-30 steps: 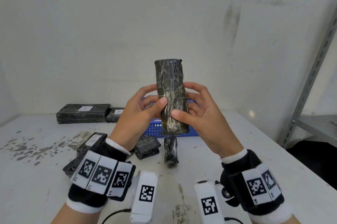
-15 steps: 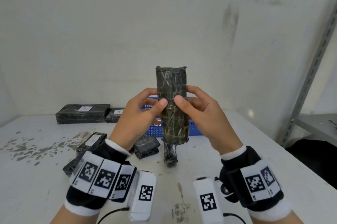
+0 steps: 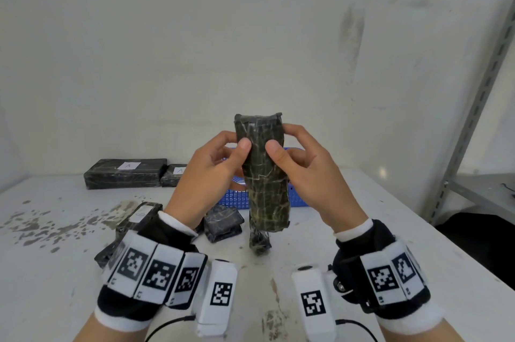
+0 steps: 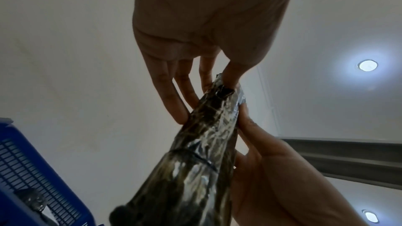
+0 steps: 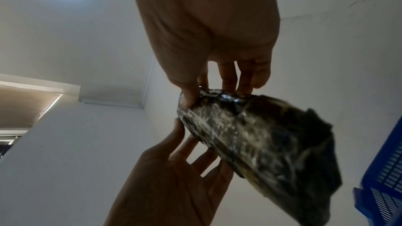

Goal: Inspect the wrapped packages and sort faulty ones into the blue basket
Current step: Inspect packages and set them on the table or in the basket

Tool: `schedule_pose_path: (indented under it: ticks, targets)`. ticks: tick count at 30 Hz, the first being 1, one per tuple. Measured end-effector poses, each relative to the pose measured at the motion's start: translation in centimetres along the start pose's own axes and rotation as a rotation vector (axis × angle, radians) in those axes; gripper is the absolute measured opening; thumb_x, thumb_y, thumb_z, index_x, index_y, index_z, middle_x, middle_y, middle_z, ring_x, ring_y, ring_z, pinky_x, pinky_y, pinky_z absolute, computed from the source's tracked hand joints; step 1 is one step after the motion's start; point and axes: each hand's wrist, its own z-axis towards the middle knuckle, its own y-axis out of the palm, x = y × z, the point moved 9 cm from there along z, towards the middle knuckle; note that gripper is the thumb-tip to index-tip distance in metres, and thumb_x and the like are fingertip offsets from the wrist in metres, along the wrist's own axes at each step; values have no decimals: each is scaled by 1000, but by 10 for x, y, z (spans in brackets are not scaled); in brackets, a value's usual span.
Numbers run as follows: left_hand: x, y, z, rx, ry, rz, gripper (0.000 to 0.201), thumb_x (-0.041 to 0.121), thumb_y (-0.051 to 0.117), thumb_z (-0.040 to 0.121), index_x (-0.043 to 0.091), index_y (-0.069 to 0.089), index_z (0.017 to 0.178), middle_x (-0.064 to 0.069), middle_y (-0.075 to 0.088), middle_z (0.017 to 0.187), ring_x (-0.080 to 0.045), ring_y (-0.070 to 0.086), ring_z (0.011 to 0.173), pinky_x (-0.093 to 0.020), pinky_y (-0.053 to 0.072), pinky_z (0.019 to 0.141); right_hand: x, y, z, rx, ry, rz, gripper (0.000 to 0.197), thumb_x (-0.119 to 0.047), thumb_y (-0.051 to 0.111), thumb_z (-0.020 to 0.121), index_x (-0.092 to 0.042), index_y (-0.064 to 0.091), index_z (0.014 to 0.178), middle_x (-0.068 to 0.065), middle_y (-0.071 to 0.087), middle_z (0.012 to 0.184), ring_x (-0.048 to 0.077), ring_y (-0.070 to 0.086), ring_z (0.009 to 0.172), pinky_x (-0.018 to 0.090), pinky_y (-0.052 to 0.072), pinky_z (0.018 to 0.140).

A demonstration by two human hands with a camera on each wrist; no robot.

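Observation:
A long dark wrapped package (image 3: 264,183) stands upright in the air above the table, held between both hands. My left hand (image 3: 237,144) pinches its upper left edge, thumb in front and fingers behind. My right hand (image 3: 278,141) pinches the upper right edge the same way. In the left wrist view the package (image 4: 195,161) runs down from the fingertips, its foil creased. The right wrist view shows the package (image 5: 261,138) with a rough, torn-looking lower end. The blue basket (image 3: 295,197) sits on the table behind the package, partly hidden.
Two labelled packages (image 3: 125,173) (image 3: 174,178) lie at the back left by the wall. More dark packages (image 3: 223,223) (image 3: 259,241) (image 3: 139,216) lie on the white table (image 3: 362,202) under my hands. A metal shelf (image 3: 473,119) stands at the right.
The package has sunk lower between my hands and turned a wider face towards me. Both thumbs now sit near its top end instead of its lower half.

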Motion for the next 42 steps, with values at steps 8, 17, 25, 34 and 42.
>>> schedule_pose_path:
  ticks: [8, 17, 25, 34, 42]
  targets:
    - [-2, 4, -2, -24, -6, -15, 28, 45, 51, 89, 31, 65, 109, -5, 72, 93, -10, 72, 79, -30, 61, 70, -2, -8, 3, 14, -11, -122, 32, -40, 65, 92, -27, 64, 121, -3, 73, 87, 3, 65, 66, 17, 52, 64]
    - [-3, 5, -3, 1, -10, -127, 24, 21, 50, 98, 10, 69, 108, -12, 72, 102, -18, 69, 99, -18, 55, 80, -6, -5, 0, 14, -5, 24, 26, -29, 67, 94, -16, 69, 116, 5, 73, 98, 16, 73, 68, 28, 59, 67]
    - [-2, 2, -4, 48, -23, -202, 33, 33, 54, 92, 7, 74, 94, -10, 75, 93, -17, 71, 92, -27, 57, 86, -8, -2, -2, 6, -56, 66, 16, -21, 66, 94, -11, 72, 105, 2, 74, 99, 19, 73, 88, 28, 60, 79]
    - [-17, -5, -2, 88, -121, -40, 35, 16, 73, 84, 23, 59, 115, -1, 76, 100, -23, 73, 90, -46, 55, 83, -10, 0, -9, 7, -110, 88, 44, 7, 62, 92, -21, 59, 125, -6, 56, 139, 5, 68, 77, 18, 54, 70]
    - [-11, 1, -2, 29, -93, -24, 48, 15, 71, 85, 25, 56, 130, 1, 75, 98, -19, 71, 92, -36, 58, 75, -5, -1, -9, 55, -48, 7, 80, -2, 67, 92, -38, 26, 150, -11, 50, 139, 9, 70, 98, 22, 57, 79]
